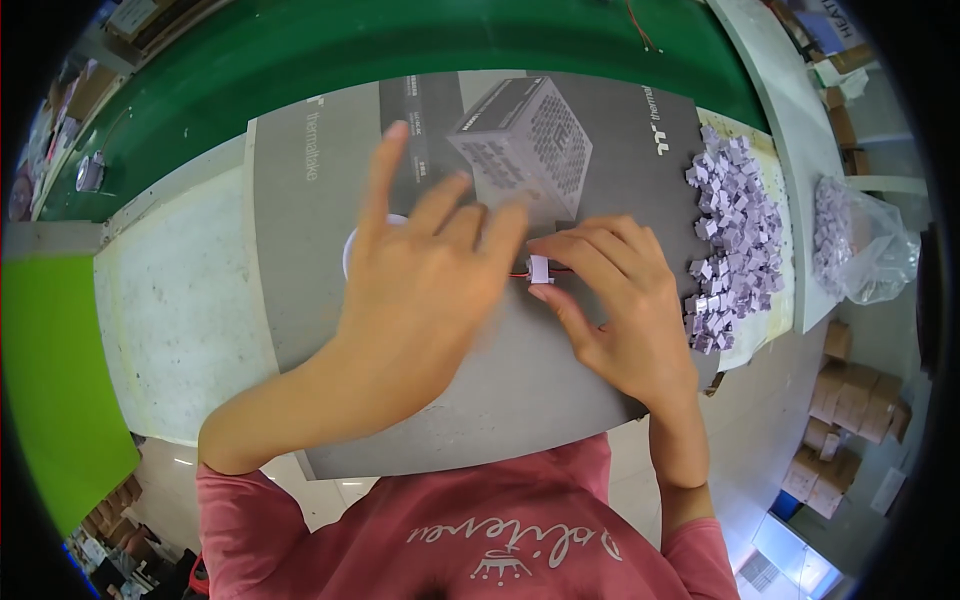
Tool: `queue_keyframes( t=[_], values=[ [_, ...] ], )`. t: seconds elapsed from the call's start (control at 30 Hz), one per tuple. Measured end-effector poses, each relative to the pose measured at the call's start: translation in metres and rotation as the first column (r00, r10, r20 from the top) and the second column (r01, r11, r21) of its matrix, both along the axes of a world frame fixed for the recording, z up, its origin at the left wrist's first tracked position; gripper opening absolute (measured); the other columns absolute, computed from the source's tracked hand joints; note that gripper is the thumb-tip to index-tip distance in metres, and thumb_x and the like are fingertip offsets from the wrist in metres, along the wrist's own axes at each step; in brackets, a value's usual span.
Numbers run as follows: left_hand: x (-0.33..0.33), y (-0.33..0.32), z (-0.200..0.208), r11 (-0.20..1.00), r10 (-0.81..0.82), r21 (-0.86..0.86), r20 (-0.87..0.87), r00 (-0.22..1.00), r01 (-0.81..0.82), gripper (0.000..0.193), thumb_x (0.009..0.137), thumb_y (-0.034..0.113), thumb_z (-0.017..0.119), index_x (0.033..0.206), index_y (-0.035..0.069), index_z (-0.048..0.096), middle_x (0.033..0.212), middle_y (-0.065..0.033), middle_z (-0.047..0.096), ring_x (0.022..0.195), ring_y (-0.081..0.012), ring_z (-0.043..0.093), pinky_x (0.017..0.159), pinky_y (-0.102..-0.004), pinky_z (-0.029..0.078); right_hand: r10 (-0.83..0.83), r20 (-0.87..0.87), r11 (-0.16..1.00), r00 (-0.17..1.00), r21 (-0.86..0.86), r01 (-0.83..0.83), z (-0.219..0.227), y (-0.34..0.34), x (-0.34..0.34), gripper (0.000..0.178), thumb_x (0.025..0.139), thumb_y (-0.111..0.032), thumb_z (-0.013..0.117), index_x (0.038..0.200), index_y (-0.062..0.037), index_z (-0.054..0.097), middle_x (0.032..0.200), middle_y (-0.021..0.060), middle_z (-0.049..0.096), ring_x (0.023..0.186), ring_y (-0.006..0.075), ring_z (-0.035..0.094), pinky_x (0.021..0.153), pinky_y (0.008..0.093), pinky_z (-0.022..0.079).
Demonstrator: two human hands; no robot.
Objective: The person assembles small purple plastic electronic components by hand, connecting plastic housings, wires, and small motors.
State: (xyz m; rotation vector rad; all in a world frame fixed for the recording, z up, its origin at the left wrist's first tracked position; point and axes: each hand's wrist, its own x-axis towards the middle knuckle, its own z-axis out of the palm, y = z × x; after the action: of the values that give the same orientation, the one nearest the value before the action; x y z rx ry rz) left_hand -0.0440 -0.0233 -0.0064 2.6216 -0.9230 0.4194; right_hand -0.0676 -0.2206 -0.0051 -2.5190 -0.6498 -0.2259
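At frame right, a clear bag (884, 262) holds white pieces (829, 225). Near centre, my right hand (630, 305) pinches a white plug (539, 270); my left hand (425, 290) spreads open, blurred.

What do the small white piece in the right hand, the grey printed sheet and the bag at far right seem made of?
Small white piece: probably hard plastic, smooth and boxy.
Grey printed sheet: perhaps cardboard, mostly matte, lying flat with printed graphics.
Bag: likely thin plastic film, see-through with shiny wrinkles.

Pale table (180, 300), grey printed board (500, 410) on it, whitish connectors (738, 235) heaped at right
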Motion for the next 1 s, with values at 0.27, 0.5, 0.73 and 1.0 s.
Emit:
queue_keyframes(
  t=[0.27,0.5,0.73,1.0],
  values=[
    [0.001,0.012,-0.01,0.996,-0.091,-0.019,-0.142,0.986,0.089,0.012,0.064,-0.001,0.062,0.07,0.003,0.072,0.076,-0.0098,0.065,0.098,-0.0259,0.065,0.116,-0.0602,0.02,0.004,-0.043,1.0,0.999,-0.014,-0.005,-0.008,0.012,-0.001,0.026,0.077,-0.009,0.075,0.101,-0.0058,0.068,0.09,0.0062,0.068,0.091,0.026,0.061,0.083,0.0387,0.044],
    [0.002,0.02,0.013,1.0,-0.014,0.015,-0.138,0.99,0.016,0.039,0.07,0.006,0.076,0.107,0.004,0.064,0.094,-0.0091,0.066,0.096,-0.028,0.065,0.106,-0.0545,0.035,0.078,-0.057,0.997,0.995,-0.008,-0.079,-0.01,0.023,0.004,0.025,0.077,-0.008,0.075,0.1,-0.0045,0.067,0.093,0.0079,0.068,0.091,0.0268,0.062,0.084,0.0386,0.045],
    [0.011,0.045,0.029,0.979,0.092,0.202,-0.549,0.83,0.025,0.06,0.061,0.009,0.084,0.116,0.01,0.058,0.099,-0.0073,0.067,0.092,-0.0329,0.065,0.072,-0.0433,0.05,0.082,-0.074,0.996,0.994,0.037,-0.08,-0.013,0.034,0.006,0.026,0.076,-0.007,0.076,0.101,-0.0047,0.068,0.093,0.0085,0.068,0.088,0.0281,0.062,0.082,0.039,0.046],
    [0.032,0.052,0.025,0.972,-0.231,-0.11,-0.569,0.789,0.206,0.056,0.061,0.008,0.082,0.113,0.012,0.063,0.097,-0.009,0.069,0.085,-0.0344,0.066,0.072,-0.0405,0.052,0.085,-0.019,0.981,0.996,0.176,-0.08,-0.006,0.031,0.003,0.029,0.077,-0.004,0.077,0.103,-0.003,0.066,0.097,0.0093,0.067,0.089,0.0299,0.062,0.076,0.0389,0.049]
  ],
)
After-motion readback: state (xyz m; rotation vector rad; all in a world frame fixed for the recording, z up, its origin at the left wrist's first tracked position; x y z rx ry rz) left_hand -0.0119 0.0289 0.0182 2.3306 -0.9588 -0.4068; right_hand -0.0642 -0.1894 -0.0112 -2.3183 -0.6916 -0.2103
